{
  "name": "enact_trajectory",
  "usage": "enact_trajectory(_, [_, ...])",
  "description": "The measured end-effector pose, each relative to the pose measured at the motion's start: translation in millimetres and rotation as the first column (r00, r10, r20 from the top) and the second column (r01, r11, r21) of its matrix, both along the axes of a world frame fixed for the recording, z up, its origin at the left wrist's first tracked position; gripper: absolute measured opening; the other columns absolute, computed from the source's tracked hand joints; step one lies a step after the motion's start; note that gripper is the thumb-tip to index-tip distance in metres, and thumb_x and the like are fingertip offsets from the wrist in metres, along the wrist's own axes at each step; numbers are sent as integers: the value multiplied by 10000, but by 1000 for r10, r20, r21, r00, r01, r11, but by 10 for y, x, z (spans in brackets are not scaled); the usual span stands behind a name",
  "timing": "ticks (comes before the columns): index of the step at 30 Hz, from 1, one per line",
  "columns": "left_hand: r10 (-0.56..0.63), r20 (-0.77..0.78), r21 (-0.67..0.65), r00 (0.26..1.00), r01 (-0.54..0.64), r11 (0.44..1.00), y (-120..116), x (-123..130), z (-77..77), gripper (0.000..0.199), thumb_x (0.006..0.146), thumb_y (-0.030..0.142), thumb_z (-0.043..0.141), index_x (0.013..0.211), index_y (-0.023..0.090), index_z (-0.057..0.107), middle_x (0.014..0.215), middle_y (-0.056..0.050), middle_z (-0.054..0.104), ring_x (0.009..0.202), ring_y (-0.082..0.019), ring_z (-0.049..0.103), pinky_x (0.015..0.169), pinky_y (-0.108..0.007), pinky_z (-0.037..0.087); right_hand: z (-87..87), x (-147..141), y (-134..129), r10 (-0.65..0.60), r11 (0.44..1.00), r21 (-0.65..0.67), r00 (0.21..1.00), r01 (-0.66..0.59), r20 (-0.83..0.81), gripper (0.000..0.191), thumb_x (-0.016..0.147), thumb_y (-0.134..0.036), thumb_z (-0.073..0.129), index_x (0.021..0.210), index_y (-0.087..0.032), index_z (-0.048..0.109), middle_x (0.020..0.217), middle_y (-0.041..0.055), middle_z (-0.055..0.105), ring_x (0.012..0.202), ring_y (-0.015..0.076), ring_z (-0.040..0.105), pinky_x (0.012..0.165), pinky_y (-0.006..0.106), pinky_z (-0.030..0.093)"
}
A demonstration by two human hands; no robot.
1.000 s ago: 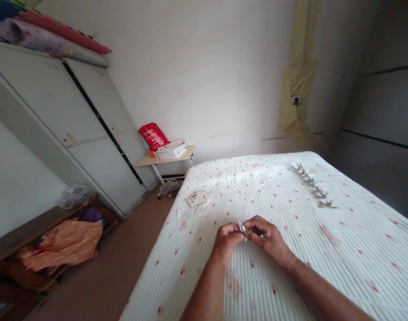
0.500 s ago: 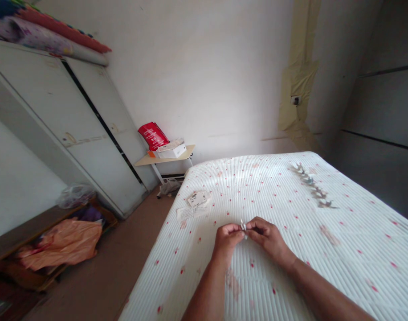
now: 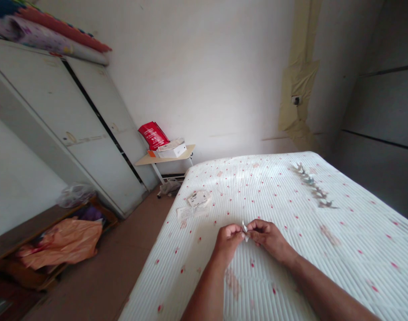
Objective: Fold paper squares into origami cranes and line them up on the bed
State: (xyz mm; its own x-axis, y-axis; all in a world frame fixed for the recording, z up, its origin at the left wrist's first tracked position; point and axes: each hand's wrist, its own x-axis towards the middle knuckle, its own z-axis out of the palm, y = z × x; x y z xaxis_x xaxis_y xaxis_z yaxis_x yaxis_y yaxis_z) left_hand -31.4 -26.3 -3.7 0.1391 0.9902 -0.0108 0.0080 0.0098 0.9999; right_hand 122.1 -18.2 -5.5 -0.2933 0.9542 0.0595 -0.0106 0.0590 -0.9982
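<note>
A small folded piece of paper (image 3: 245, 228) is pinched between my two hands, above the white quilted bed cover (image 3: 257, 285) with red dots. My left hand (image 3: 226, 240) grips its left side with thumb and forefinger. From the right, my right hand (image 3: 268, 237) holds the other side with closed fingers. Farther off to the right, several folded paper shapes (image 3: 319, 193) lie in a slanting row. Printed paper pieces (image 3: 199, 199) rest near the left edge of the bed. The fingers hide part of the folded piece.
Behind the bed's left corner, a small table (image 3: 187, 152) holds a red bag (image 3: 153, 135) and a white box (image 3: 173, 151). A grey cabinet (image 3: 90, 111) stands left. Lower left, an orange plastic bag (image 3: 65, 243) lies on a wooden shelf unit.
Both hands have shifted very slightly, and the folded paper between the fingertips is tilted a little differently. Both hands keep their grip.
</note>
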Motion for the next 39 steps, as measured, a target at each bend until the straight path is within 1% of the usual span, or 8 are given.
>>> enact_trajectory(10, [0,-16,-19,1000,-1,1000,7,-7,-22,178,634,283,616,654,107,629,550,5,555,531,-99,451,542,-215,317,70,5,-17,33,999,-15,999,-33,35,228,734,-386,602,693,-166,555,550,-54,470,467,74,398,474,213,315])
enact_trajectory(14, [16,-22,74,1000,-14,997,9,-11,-5,157,625,223,606,737,116,636,661,-19,623,614,-123,520,603,-222,380,74,3,-23,-52,980,201,983,16,175,187,765,-349,548,693,-177,544,605,-28,506,547,108,476,525,229,373])
enact_trajectory(18, [174,-194,279,965,-116,953,-7,-8,22,123,638,141,576,743,149,640,739,-16,644,706,-135,557,655,-224,405,49,4,-31,-205,864,503,906,-10,369,132,831,-257,456,774,-185,550,742,24,569,684,141,556,625,253,431])
enact_trajectory(23, [285,-328,447,901,-118,887,-17,-14,14,127,648,72,547,681,166,625,706,-2,616,699,-123,550,656,-221,413,-41,14,-32,-356,717,687,783,-123,511,178,874,-187,389,813,-175,556,754,37,570,679,132,564,607,229,429])
enact_trajectory(27, [302,-417,569,857,-14,823,6,-48,-45,182,616,-4,523,633,167,585,661,10,587,679,-116,524,650,-220,401,-73,32,-41,-448,618,742,658,-261,605,252,889,-158,356,765,-163,575,705,35,564,614,125,542,557,220,400])
enact_trajectory(31, [295,-545,651,785,174,739,25,-109,-121,201,605,-31,511,571,166,531,612,10,551,677,-126,488,656,-240,382,-76,35,-51,-449,555,736,605,-388,657,277,890,-146,367,720,-156,585,674,31,567,559,117,523,533,222,379])
enact_trajectory(35, [250,-665,639,703,364,678,4,-165,-160,171,644,10,528,584,169,531,639,-4,553,718,-144,479,645,-250,379,-93,45,-61,-347,614,659,601,-435,720,280,881,-169,414,660,-162,585,660,22,561,570,112,525,535,214,378])
enact_trajectory(39, [218,-717,626,662,472,621,-46,-203,-131,162,694,40,504,648,176,579,720,-22,594,779,-157,489,697,-274,399,-85,126,-47,-162,750,565,734,-344,660,235,869,-168,431,739,-183,627,755,29,582,688,116,561,618,212,421])
